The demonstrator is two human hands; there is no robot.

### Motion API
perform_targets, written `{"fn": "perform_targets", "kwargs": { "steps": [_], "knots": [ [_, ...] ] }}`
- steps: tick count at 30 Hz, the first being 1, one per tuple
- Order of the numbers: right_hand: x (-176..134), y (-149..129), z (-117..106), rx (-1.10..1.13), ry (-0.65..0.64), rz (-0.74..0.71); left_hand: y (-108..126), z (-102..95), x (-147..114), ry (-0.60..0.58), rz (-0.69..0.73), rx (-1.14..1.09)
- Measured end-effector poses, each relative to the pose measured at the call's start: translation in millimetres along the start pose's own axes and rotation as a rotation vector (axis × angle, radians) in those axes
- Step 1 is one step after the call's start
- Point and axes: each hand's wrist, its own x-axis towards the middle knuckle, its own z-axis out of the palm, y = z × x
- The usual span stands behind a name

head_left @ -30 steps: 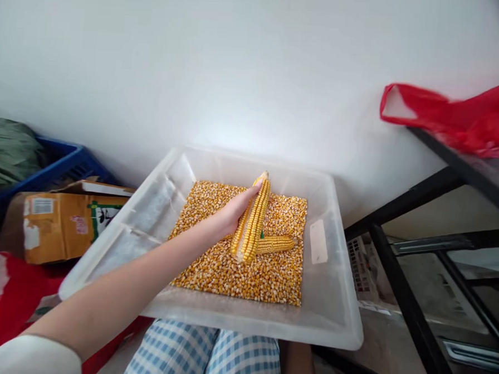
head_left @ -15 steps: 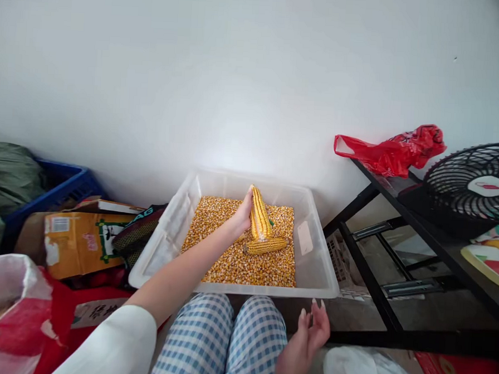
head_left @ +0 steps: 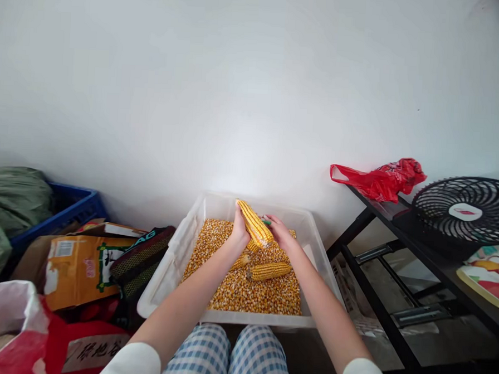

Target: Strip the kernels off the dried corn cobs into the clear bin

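Fingers wrapped round its far end, my left hand (head_left: 240, 230) holds a yellow ear of corn (head_left: 256, 225) slanting above a clear plastic bin (head_left: 259, 320). My right hand (head_left: 281, 232) reaches in from the other side. Its fingers close on a small green object (head_left: 266, 222) beside the held ear; most of it is hidden, so its kind cannot be made out. Loose corn kernels (head_left: 252, 296) cover the bin's floor. On them lies another ear of corn (head_left: 269, 270), with a partly covered ear (head_left: 240, 262) to its left.
A black folding table (head_left: 418, 240) on the right carries a red plastic bag (head_left: 375, 179) and a black fan (head_left: 466, 209). At left are a blue crate (head_left: 75, 208), an orange carton (head_left: 82, 270), a mesh bag (head_left: 140, 268) and a red-and-white sack (head_left: 20, 331). Behind the bin rises a white wall.
My right hand has moved from beside my knee into the bin, to the green object. My left hand has tilted the ear of corn toward the right. The view has shifted upward.
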Motion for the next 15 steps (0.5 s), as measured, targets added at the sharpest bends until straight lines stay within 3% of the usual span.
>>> {"fn": "perform_targets", "kwargs": {
  "steps": [4, 6, 11, 15],
  "knots": [
    [-7, 5, 8, 0.240, -0.309, 0.090, -2, -7.7, 3, -0.024, 0.009, 0.028],
    [-9, 15, 10, 0.425, -0.358, 0.165, -5, -9.2, 2, -0.044, 0.037, 0.011],
    [4, 36, 3, 0.545, -0.141, 0.220, -16, -3.9, -6, -0.168, -0.109, 0.129],
    [18, 19, -25, 0.701, 0.090, 0.117, -15, 1.7, -13, -0.161, -0.068, 0.258]
  ]
}}
